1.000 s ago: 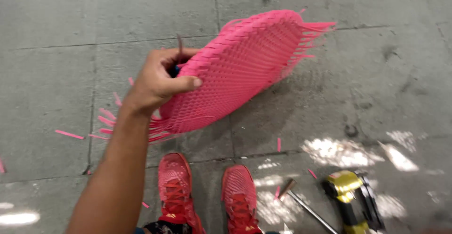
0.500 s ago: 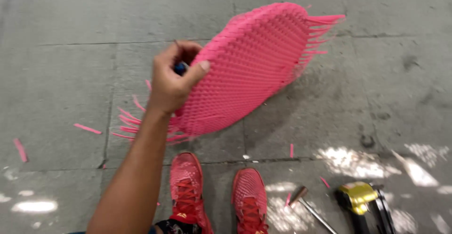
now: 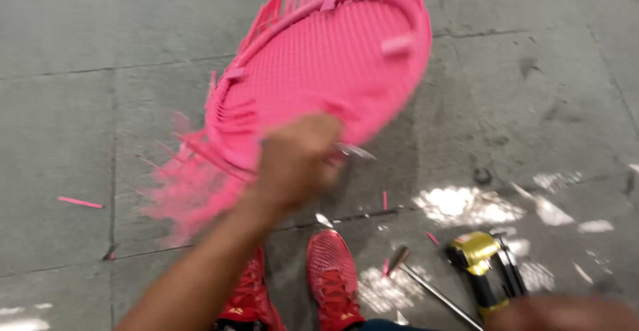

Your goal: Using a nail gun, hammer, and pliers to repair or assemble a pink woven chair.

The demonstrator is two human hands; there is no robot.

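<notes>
Left hand (image 3: 296, 164), blurred, is closed on the near edge of a round pink woven plastic seat panel (image 3: 319, 78), a thin metal tool tip jutting from the grip. That panel tilts up and away, its long axis running up-right from the hand. Right hand (image 3: 566, 312) is a blur at the lower edge, well apart beside a yellow power tool (image 3: 480, 258); its grip cannot be told.

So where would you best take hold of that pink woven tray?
Probably the raised rim hoop of the pink woven tray, from its upper left side. It looks thick and smooth there, unlike the loose strands fraying out near the left hand.
</notes>
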